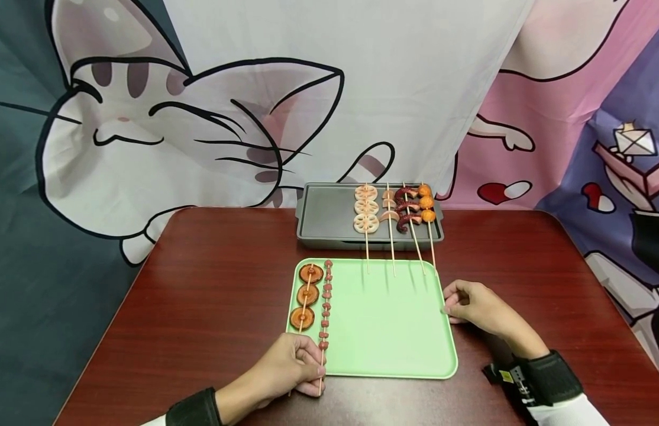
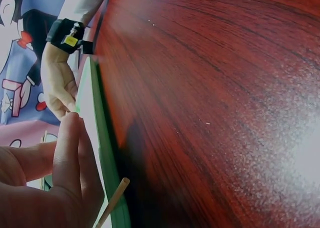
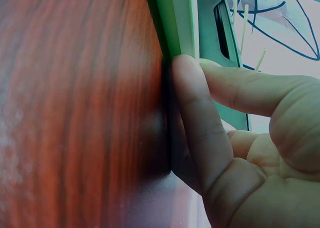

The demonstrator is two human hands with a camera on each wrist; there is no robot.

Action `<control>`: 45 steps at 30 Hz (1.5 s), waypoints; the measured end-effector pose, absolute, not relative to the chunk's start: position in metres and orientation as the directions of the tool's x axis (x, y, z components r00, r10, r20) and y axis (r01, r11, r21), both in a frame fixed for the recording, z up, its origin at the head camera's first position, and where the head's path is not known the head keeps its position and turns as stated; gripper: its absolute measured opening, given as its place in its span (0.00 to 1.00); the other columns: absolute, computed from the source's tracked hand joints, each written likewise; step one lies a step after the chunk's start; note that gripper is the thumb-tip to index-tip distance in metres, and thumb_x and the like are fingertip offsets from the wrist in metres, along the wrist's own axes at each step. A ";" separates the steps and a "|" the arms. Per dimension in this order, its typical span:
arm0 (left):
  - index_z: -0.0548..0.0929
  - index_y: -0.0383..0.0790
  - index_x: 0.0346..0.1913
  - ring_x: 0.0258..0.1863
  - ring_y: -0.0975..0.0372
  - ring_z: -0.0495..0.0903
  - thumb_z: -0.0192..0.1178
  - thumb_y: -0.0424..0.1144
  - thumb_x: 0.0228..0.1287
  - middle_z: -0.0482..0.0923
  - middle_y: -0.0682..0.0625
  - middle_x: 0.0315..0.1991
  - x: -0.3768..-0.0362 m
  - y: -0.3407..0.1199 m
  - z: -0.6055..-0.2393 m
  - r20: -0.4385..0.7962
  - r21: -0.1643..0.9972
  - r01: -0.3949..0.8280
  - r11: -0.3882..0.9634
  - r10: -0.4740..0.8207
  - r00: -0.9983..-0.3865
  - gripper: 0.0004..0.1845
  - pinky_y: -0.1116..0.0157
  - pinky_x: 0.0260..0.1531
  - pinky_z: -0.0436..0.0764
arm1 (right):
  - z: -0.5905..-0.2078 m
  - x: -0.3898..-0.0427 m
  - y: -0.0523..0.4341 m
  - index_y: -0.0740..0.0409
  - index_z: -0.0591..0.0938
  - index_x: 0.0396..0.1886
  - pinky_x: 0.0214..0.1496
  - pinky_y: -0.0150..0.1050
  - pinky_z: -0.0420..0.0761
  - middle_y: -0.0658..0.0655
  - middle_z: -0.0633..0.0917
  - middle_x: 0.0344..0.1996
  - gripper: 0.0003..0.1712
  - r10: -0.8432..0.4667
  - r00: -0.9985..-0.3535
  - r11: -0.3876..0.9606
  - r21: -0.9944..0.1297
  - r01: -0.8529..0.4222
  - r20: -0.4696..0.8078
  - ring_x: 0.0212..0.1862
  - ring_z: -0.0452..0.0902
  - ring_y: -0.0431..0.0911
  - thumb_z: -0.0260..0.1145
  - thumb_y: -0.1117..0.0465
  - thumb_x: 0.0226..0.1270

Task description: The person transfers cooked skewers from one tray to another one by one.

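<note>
A green tray (image 1: 393, 331) lies mid-table with two skewers at its left side: brown round slices (image 1: 307, 294) and a row of small red pieces (image 1: 325, 307). My left hand (image 1: 315, 371) pinches the bare stick end (image 2: 116, 198) of the red-piece skewer at the tray's near edge (image 2: 97, 128). Over at the tray's right rim (image 3: 172, 23), my right hand (image 1: 449, 307) has curled fingers, thumb and a fingertip (image 3: 185, 68) pinching the rim. A grey tray (image 1: 326, 216) behind holds several skewers.
On the grey tray the skewers carry lotus slices (image 1: 365, 208), pink pieces (image 1: 389, 207), dark curls (image 1: 406, 207) and orange balls (image 1: 426, 203); their sticks overhang the green tray. A cartoon cloth hangs behind the dark wooden table (image 1: 202, 296).
</note>
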State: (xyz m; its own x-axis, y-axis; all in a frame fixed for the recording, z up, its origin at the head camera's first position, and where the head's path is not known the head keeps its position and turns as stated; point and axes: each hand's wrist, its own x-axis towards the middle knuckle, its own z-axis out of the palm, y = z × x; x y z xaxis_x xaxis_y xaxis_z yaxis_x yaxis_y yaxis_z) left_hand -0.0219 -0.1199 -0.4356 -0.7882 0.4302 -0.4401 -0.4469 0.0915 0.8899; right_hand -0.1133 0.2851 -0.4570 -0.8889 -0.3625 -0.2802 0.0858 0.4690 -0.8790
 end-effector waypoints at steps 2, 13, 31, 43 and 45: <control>0.79 0.24 0.38 0.26 0.59 0.87 0.63 0.19 0.64 0.83 0.44 0.27 -0.022 -0.120 -0.436 -0.444 0.888 -0.450 0.094 0.427 -0.787 0.04 0.63 0.31 0.91 | -0.457 -0.114 0.285 0.77 0.77 0.48 0.39 0.35 0.89 0.60 0.82 0.34 0.14 -0.363 -0.889 0.470 -0.879 0.085 -0.280 0.35 0.83 0.39 0.67 0.72 0.68; 0.79 0.25 0.37 0.21 0.61 0.85 0.64 0.20 0.63 0.81 0.45 0.27 -0.020 -0.117 -0.434 -0.447 0.893 -0.426 0.146 0.403 -0.799 0.04 0.61 0.27 0.90 | -0.455 -0.114 0.284 0.77 0.77 0.48 0.38 0.34 0.89 0.60 0.82 0.34 0.13 -0.357 -0.891 0.475 -0.876 0.084 -0.280 0.35 0.82 0.39 0.67 0.72 0.68; 0.79 0.26 0.35 0.20 0.55 0.88 0.66 0.21 0.59 0.84 0.42 0.26 -0.015 -0.118 -0.436 -0.412 0.910 -0.354 0.214 0.377 -0.830 0.06 0.59 0.25 0.90 | -0.454 -0.113 0.284 0.77 0.77 0.48 0.38 0.34 0.89 0.60 0.83 0.34 0.13 -0.349 -0.895 0.482 -0.872 0.084 -0.278 0.34 0.83 0.40 0.66 0.72 0.68; 0.77 0.30 0.33 0.17 0.58 0.87 0.69 0.23 0.59 0.84 0.42 0.21 -0.018 -0.118 -0.433 -0.395 0.907 -0.288 0.307 0.382 -0.836 0.08 0.61 0.21 0.89 | -0.453 -0.112 0.284 0.76 0.78 0.50 0.37 0.34 0.89 0.60 0.83 0.35 0.14 -0.353 -0.891 0.479 -0.873 0.089 -0.284 0.35 0.82 0.40 0.65 0.71 0.69; 0.77 0.30 0.32 0.17 0.58 0.87 0.69 0.23 0.59 0.84 0.43 0.20 -0.018 -0.118 -0.433 -0.393 0.906 -0.279 0.318 0.385 -0.835 0.09 0.60 0.20 0.88 | -0.453 -0.112 0.283 0.76 0.78 0.49 0.37 0.34 0.88 0.60 0.83 0.35 0.14 -0.352 -0.892 0.480 -0.873 0.087 -0.283 0.35 0.82 0.39 0.66 0.71 0.69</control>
State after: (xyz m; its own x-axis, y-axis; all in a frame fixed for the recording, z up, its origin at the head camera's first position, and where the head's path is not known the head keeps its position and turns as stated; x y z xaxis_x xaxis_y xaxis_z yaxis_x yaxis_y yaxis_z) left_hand -0.0185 -0.1181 -0.4334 -0.8353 0.3848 -0.3926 -0.2793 0.3180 0.9060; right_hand -0.1119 0.2834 -0.4529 -0.8924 -0.3518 -0.2827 0.0875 0.4797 -0.8731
